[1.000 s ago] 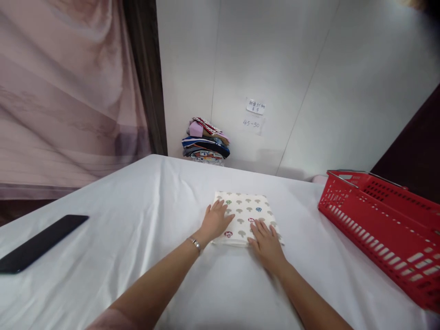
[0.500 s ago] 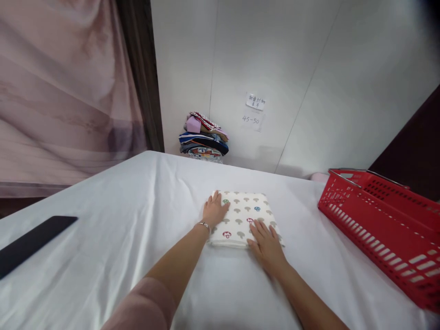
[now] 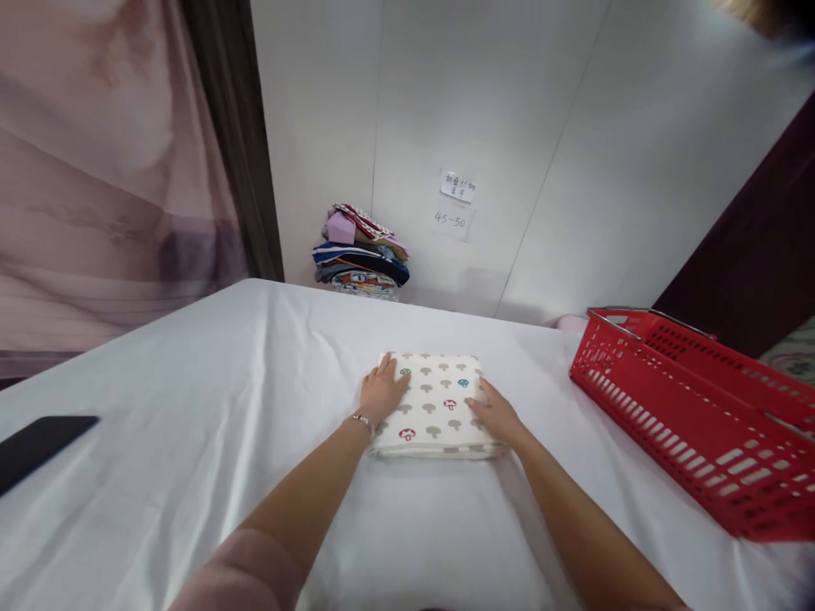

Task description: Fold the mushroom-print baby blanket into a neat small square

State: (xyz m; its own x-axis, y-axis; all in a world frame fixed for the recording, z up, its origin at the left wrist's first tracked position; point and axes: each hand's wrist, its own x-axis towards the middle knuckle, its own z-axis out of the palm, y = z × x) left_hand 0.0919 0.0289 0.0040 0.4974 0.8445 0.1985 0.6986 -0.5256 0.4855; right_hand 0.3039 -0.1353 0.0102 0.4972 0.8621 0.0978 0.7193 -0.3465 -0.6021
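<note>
A folded white cloth with small mushroom prints (image 3: pixel 435 406) lies flat on the white table (image 3: pixel 222 407), near its middle. My left hand (image 3: pixel 380 392) rests on the cloth's left edge with its fingers stretched out and flat; a thin bracelet sits at the wrist. On the cloth's right edge lies my right hand (image 3: pixel 495 412), fingers extended along the side. Neither hand grips the cloth.
A red plastic basket (image 3: pixel 688 416) stands at the right of the table. A stack of folded coloured clothes (image 3: pixel 360 253) sits by the wall at the table's far edge. A dark flat object (image 3: pixel 35 445) lies at the left edge. A paper note (image 3: pixel 455 188) hangs on the wall.
My right hand has slid from the cloth's near right corner to its right edge. My left hand has moved up along the left edge. The view has shifted right.
</note>
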